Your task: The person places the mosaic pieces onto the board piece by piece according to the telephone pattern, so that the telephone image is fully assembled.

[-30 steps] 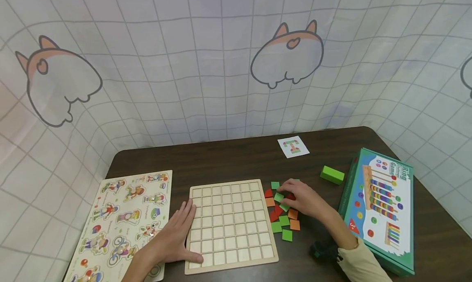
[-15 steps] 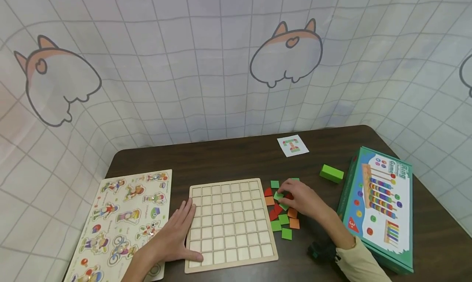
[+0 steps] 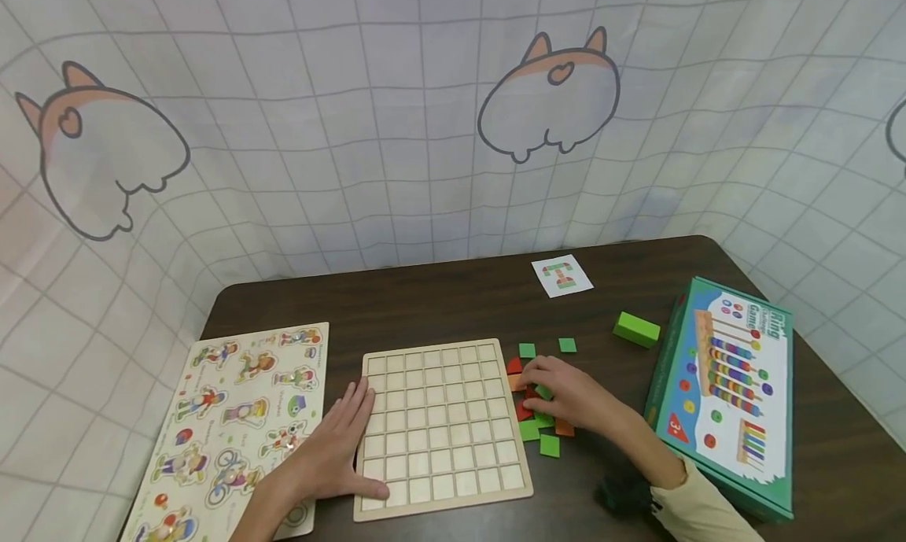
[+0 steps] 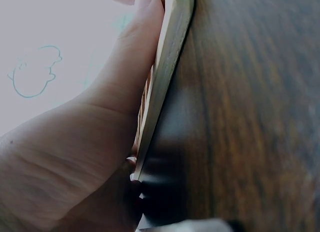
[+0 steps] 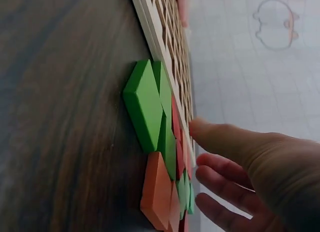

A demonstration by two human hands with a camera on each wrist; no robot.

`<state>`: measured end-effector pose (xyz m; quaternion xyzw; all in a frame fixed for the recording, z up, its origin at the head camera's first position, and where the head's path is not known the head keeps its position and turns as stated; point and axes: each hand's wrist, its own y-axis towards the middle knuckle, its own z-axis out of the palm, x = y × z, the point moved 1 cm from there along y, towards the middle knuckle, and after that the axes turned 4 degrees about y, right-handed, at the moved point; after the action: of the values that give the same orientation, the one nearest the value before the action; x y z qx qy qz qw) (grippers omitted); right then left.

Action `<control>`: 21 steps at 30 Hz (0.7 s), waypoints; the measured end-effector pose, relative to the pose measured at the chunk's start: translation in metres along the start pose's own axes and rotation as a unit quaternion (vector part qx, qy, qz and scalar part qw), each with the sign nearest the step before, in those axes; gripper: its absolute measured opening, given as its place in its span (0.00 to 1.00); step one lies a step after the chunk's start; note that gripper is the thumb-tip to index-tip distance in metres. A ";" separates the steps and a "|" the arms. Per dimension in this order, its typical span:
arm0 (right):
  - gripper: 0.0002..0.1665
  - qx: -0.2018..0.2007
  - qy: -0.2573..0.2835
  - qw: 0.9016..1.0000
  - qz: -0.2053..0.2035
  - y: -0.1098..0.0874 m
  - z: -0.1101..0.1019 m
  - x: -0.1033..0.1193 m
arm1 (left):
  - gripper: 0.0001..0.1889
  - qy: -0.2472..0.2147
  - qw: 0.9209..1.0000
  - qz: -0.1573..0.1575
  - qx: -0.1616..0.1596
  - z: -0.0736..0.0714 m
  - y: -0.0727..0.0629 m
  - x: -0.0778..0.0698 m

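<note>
A wooden grid board (image 3: 437,428) lies on the dark table. My left hand (image 3: 329,451) rests along its left side, fingers extended, with the thumb on the near left corner; the left wrist view shows that thumb (image 4: 145,21) over the rim. To the board's right lies a loose group of green, red and orange tiles, among them a green tile (image 3: 550,446) and an orange tile (image 5: 156,189). Over this group hovers my right hand (image 3: 573,394), its thumb and fingers apart in the right wrist view and no tile visible between them. Its back covers several tiles.
A picture puzzle board (image 3: 233,416) lies left of the grid board. A white pattern card (image 3: 562,276) sits at the back, and a bright green block (image 3: 636,329) stands before a green-edged game box (image 3: 729,392) on the right.
My right hand has shifted left and slightly nearer across the tiles, its fingertips now at the orange tile by the board. A green tile at the back is uncovered. My left hand stays put.
</note>
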<state>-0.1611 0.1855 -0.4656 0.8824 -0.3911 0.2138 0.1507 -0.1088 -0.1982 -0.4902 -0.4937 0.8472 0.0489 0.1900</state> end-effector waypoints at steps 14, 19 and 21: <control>0.09 0.080 0.047 0.992 -0.084 -0.017 -0.005 0.009 | 0.70 0.001 1.000 0.001 -0.003 0.000 -0.001 -0.002; 0.08 0.074 0.035 0.994 -0.067 -0.016 -0.006 0.008 | 0.70 0.007 1.000 0.001 -0.005 0.000 -0.001 -0.001; 0.07 0.082 0.032 0.994 -0.058 -0.016 -0.006 0.008 | 0.70 0.006 1.000 -0.001 -0.006 -0.001 -0.001 -0.001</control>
<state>-0.1455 0.1933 -0.4577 0.9058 -0.3153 0.2639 0.1025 -0.1075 -0.1981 -0.4892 -0.4955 0.8477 0.0509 0.1826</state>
